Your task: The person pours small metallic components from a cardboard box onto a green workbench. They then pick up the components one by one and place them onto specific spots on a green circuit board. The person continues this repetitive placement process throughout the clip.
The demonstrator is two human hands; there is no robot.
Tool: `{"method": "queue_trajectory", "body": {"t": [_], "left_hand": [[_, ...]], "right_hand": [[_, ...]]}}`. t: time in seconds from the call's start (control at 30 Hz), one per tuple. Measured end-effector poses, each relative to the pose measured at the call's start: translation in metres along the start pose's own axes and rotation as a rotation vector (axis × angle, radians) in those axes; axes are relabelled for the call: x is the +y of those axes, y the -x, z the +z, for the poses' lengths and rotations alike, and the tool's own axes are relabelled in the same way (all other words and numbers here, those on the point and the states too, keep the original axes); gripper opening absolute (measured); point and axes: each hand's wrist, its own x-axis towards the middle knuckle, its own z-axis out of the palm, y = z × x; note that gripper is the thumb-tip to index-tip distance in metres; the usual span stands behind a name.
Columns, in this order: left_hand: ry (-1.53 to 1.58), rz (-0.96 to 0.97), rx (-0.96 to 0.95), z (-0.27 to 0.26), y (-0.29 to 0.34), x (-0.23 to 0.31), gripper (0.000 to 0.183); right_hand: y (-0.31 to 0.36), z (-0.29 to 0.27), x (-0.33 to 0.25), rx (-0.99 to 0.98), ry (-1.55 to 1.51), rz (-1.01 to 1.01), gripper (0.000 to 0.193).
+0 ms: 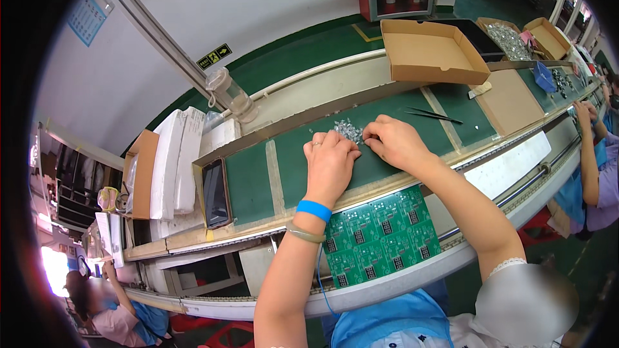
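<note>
A small heap of tiny clear and silvery parts (349, 129) lies on the green mat (248, 180). My left hand (330, 158) is at its near left side, fingers curled down and closed. From the right, my right hand (396, 143) reaches to the heap's edge with thumb and forefinger pinched together. Whatever either hand's fingertips hold is too small or hidden to make out. Below my hands, near the bench's front edge, lies a green circuit board panel (380, 235) carrying several black digit displays. Dark tweezers (433, 115) rest on the mat beyond my right hand.
A phone (216, 193) lies left on the bench, beside white foam slabs (177, 161) and a clear jug (232, 95). An open cardboard box (432, 51) stands at the back right, with a blue bin (543, 77) farther along. Other people work at both far sides.
</note>
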Motion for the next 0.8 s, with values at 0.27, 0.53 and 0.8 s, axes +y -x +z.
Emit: {"method": "queue_trajectory", "body": {"t": [0.27, 0.53, 0.8], "left_hand": [[0.545, -0.272, 0.15, -0.02, 0.002, -0.002, 0.008], [0.962, -0.689, -0.062, -0.066, 0.05, -0.003, 0.019], [1.023, -0.847, -0.203, -0.1, 0.089, 0.004, 0.017]], "right_hand": [[0.011, -0.01, 0.001, 0.037, -0.512, 0.218, 0.014], [0.037, -0.008, -0.041, -0.185, -0.88, 0.224, 0.018], [0.058, 0.009, -0.077, -0.352, -1.029, 0.242, 0.016]]}}
